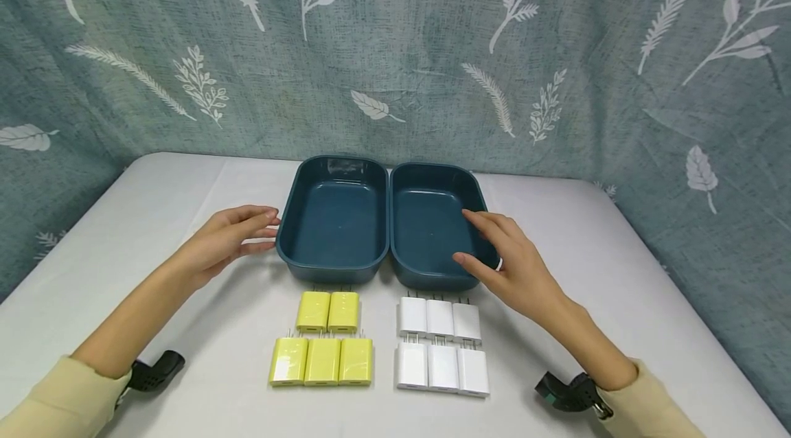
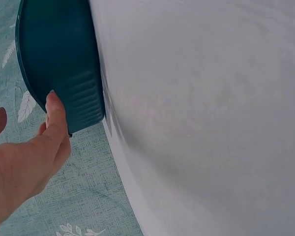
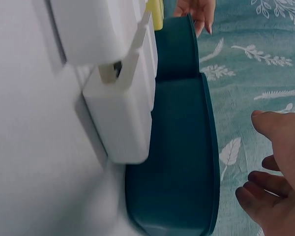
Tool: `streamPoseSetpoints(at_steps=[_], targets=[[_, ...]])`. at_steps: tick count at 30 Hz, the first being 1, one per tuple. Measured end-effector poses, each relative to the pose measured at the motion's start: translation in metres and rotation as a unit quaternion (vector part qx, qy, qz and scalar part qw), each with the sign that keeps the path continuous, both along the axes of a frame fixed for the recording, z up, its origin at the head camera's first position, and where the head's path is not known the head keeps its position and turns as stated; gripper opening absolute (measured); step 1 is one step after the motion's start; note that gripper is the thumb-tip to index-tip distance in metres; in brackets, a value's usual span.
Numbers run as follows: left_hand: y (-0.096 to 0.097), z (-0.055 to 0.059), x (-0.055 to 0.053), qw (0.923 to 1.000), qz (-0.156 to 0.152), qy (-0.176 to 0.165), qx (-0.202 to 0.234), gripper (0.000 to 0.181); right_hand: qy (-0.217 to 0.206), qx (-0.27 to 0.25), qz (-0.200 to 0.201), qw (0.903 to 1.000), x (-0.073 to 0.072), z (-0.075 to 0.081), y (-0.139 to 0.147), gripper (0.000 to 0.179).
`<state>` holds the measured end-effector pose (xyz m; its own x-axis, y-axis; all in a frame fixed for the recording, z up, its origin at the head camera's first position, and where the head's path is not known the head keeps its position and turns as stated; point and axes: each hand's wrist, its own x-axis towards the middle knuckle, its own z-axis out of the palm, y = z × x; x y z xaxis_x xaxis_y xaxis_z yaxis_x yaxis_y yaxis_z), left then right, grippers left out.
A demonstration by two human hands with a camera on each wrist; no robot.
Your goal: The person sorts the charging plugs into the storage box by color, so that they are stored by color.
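Note:
Two dark teal bins, the left bin (image 1: 340,225) and the right bin (image 1: 426,225), stand side by side on the table. My left hand (image 1: 231,237) is at the left bin's outer side, fingers extended, fingertips right at its wall; the left wrist view shows this hand (image 2: 37,152) beside the bin's ribbed wall (image 2: 81,101). My right hand (image 1: 513,263) is over the right bin's right rim, thumb and fingers spread, holding nothing. Nearer me lie yellow plug chargers (image 1: 322,361) in rows of two and three, and white plug chargers (image 1: 443,367) in two rows of three.
A white cloth (image 1: 216,328) covers the table. Behind it hangs a grey-green curtain (image 1: 420,53) with a white leaf print. Dark wrist camera mounts (image 1: 157,371) sit on both wrists, close over the cloth.

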<state>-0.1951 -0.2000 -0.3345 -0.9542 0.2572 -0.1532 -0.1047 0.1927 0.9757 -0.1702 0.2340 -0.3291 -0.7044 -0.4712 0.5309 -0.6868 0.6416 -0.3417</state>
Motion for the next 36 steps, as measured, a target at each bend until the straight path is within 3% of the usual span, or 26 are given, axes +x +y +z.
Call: streamPoseSetpoints(at_steps=[18, 30, 36], targets=[[0.001, -0.002, 0.001, 0.9998, -0.014, -0.015, 0.006, 0.068, -0.009, 0.006, 0.061, 0.9981, 0.016, 0.004, -0.019, 0.070], [0.001, -0.005, 0.002, 0.9995, -0.021, -0.022, 0.007, 0.061, -0.052, 0.017, 0.091, 0.9943, 0.029, 0.003, -0.032, 0.068], [-0.001, -0.006, 0.002, 0.9993, -0.024, -0.024, 0.017, 0.057, -0.051, 0.024, 0.103, 0.9931, 0.033, 0.002, -0.037, 0.067]])
